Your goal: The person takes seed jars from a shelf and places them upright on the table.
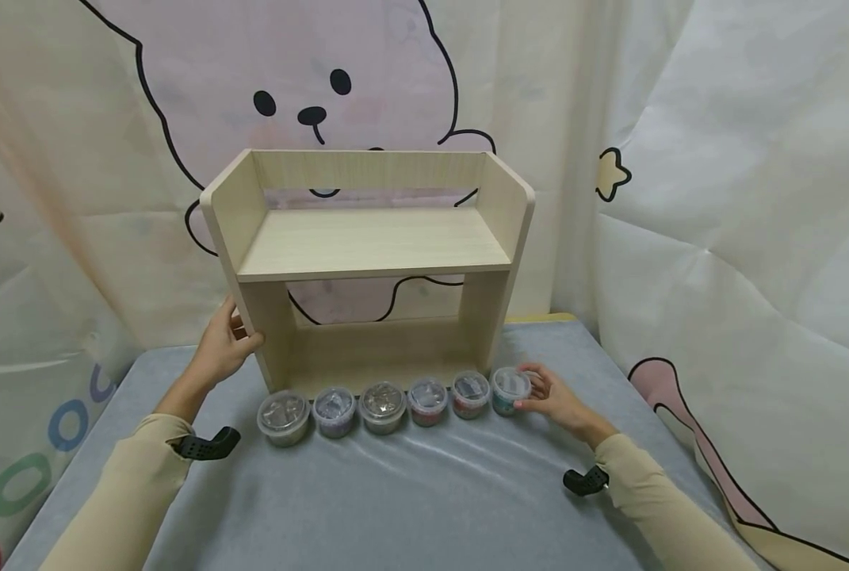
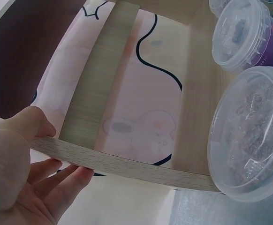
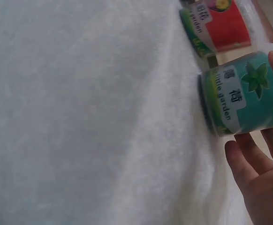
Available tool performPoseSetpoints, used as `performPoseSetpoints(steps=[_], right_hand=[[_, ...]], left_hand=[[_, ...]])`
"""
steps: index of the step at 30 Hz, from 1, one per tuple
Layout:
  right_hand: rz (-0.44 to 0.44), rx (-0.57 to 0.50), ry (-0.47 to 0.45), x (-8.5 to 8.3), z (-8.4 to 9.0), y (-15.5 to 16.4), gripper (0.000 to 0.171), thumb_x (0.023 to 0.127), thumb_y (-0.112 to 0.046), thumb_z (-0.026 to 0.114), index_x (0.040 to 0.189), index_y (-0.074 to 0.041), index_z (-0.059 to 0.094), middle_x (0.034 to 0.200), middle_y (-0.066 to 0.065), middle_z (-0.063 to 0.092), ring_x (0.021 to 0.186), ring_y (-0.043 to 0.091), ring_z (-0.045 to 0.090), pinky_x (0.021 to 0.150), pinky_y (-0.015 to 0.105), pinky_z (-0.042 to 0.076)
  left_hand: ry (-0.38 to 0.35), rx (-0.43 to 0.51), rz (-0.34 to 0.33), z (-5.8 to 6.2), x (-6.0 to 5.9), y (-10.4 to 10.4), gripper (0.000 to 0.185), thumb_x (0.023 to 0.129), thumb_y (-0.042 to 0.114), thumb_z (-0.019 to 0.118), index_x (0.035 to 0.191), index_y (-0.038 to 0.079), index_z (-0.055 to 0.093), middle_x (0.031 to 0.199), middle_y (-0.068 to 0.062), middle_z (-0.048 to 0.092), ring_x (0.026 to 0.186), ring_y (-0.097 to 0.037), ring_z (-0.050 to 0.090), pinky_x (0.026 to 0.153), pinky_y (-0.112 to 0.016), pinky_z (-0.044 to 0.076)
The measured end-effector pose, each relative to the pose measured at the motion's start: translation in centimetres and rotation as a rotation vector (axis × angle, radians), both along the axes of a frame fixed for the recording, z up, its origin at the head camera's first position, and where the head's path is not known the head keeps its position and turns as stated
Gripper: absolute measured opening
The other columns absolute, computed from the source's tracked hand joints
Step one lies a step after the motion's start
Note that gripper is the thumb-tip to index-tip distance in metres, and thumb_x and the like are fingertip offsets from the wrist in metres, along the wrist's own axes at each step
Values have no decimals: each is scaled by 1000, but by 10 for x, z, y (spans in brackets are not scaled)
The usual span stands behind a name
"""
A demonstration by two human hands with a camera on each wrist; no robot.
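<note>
Sleeved forearms stretch out over the grey counter [image 1: 424,492]. Left hand [image 1: 219,349] clamps the wooden shelf [image 1: 367,246] by its left side panel, thumb in front, fingers behind. Right of that grip runs a row of lidded cups. Right hand [image 1: 556,400] lightly pinches the teal cup [image 1: 511,390] at the row's end, fingers curled round it.

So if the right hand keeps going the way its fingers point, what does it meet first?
The right hand points left along the row and already touches the teal tub. Beyond that it would probably meet the red tub next, though depth is unclear.
</note>
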State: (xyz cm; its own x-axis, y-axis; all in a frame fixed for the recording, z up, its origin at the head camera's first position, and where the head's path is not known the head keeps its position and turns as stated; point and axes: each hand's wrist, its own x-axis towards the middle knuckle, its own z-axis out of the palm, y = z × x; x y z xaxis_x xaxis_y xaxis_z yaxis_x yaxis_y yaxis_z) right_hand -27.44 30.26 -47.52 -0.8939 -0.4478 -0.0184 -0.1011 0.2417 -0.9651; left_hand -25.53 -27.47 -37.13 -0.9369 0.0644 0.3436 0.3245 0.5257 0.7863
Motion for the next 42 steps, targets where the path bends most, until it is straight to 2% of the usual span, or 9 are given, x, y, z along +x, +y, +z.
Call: performPoseSetpoints(steps=[5, 12, 15, 19, 28, 31, 34, 37, 42], right_hand=[[3, 24, 4, 0, -4, 0, 71, 91, -5, 72, 147, 2, 28, 148, 35, 44, 120, 5, 58, 94, 17, 49], [6, 58, 10, 2, -3, 1, 71, 92, -9, 72, 147, 0, 28, 148, 34, 46, 137, 34, 50, 94, 15, 48], [0, 63, 0, 2, -5, 2, 72, 92, -10, 73, 148, -2, 29, 148, 32, 47, 132, 22, 55, 94, 15, 48], [-14, 42, -16, 3, -8, 5, 71, 92, -8, 73, 147, -4, 29, 146, 27, 51, 119, 0, 58, 94, 14, 48], [-11, 28, 12, 3, -10, 7, 72, 92, -7, 72, 148, -1, 28, 146, 32, 48, 121, 0, 57, 95, 14, 48], [-15, 43, 29, 2, -7, 6, 72, 92, -7, 72, 149, 0, 29, 149, 35, 44, 131, 18, 55, 95, 13, 48], [-26, 61, 38, 1, -6, 6, 72, 91, -8, 73, 149, 0, 31, 150, 35, 43, 137, 37, 49, 96, 13, 47], [-32, 92, 48, 2, -6, 4, 71, 93, -10, 71, 151, 1, 31, 152, 35, 41, 140, 48, 43, 97, 14, 47], [-43, 141, 72, 5, -4, 1, 67, 99, -17, 64, 154, 1, 31, 153, 35, 40, 142, 52, 40, 99, 19, 46]], left_hand=[[-2, -1, 6, -1, 0, 0, 88, 90, -5, 56, 163, 21, 16, 151, -34, 39, 125, -61, 52, 93, -71, 51], [-4, -6, 15, -3, 0, 1, 87, 91, -5, 56, 163, 21, 17, 150, -33, 41, 126, -58, 54, 94, -64, 54], [5, -5, 13, -5, -2, 1, 84, 90, -6, 57, 162, 18, 21, 148, -32, 44, 125, -56, 56, 91, -40, 59], [18, 14, 1, -9, -6, 3, 80, 90, -7, 58, 161, 13, 25, 147, -32, 46, 123, -54, 58, 82, -16, 53], [29, -3, 26, -10, -6, 5, 81, 91, -6, 59, 161, 14, 25, 147, -32, 48, 123, -53, 59, 88, -32, 58], [13, -2, 28, -7, -4, 6, 81, 92, -4, 60, 162, 15, 23, 150, -32, 45, 127, -56, 54, 97, -51, 57], [-14, 5, 29, -6, -1, 5, 81, 94, -2, 59, 163, 17, 21, 155, -31, 39, 133, -58, 48, 103, -68, 47], [-30, 3, 34, -6, 2, 5, 79, 96, 2, 59, 163, 18, 20, 157, -30, 37, 136, -58, 45, 105, -68, 45], [-26, -14, 32, -6, 9, 3, 73, 100, 9, 58, 163, 14, 21, 157, -32, 37, 131, -59, 49, 102, -66, 48]])
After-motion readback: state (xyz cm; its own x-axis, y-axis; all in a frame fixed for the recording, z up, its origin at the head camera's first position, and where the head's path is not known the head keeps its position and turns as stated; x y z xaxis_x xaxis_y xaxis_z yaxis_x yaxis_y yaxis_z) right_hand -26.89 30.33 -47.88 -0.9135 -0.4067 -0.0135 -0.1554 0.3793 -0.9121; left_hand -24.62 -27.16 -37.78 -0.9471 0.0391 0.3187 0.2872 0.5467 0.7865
